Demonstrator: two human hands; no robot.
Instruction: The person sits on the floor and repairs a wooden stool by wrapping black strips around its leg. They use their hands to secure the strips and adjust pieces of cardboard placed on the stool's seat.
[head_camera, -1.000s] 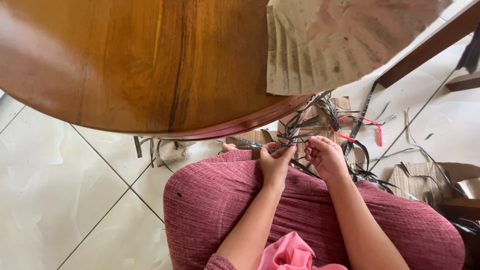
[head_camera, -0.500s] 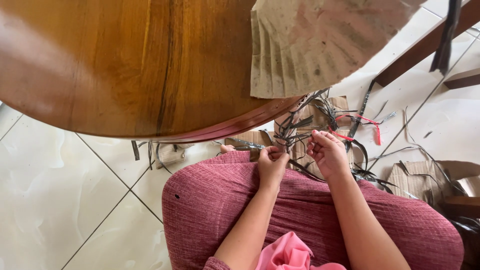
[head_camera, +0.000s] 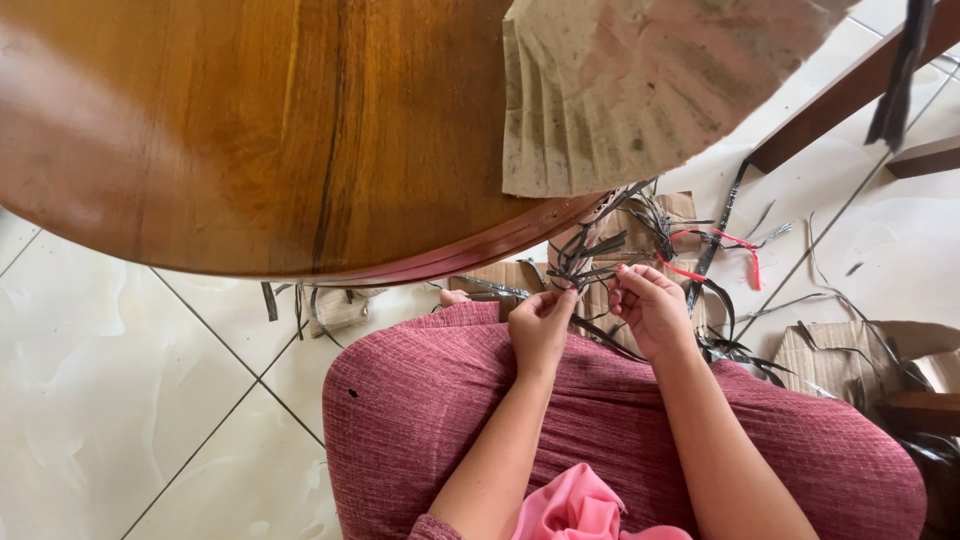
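Observation:
I sit with a dark pink skirt (head_camera: 420, 400) over my lap, below the edge of a round wooden table (head_camera: 250, 130). My left hand (head_camera: 541, 328) and my right hand (head_camera: 652, 308) are close together above my knees. Both pinch thin dark grey strips (head_camera: 590, 255) that fan up and out from between the fingers in a tangled bundle. A red strip (head_camera: 715, 245) runs through the bundle to the right of my right hand.
A piece of worn corrugated cardboard (head_camera: 640, 90) lies on the table's right part and overhangs its edge. More strips (head_camera: 300, 305) and cardboard pieces (head_camera: 840, 350) lie on the white tiled floor (head_camera: 110, 400). A wooden bar (head_camera: 830, 110) crosses the upper right.
The view has shifted a little, so the table and cardboard sit further left. My hands stay together on the strips with only small finger movements.

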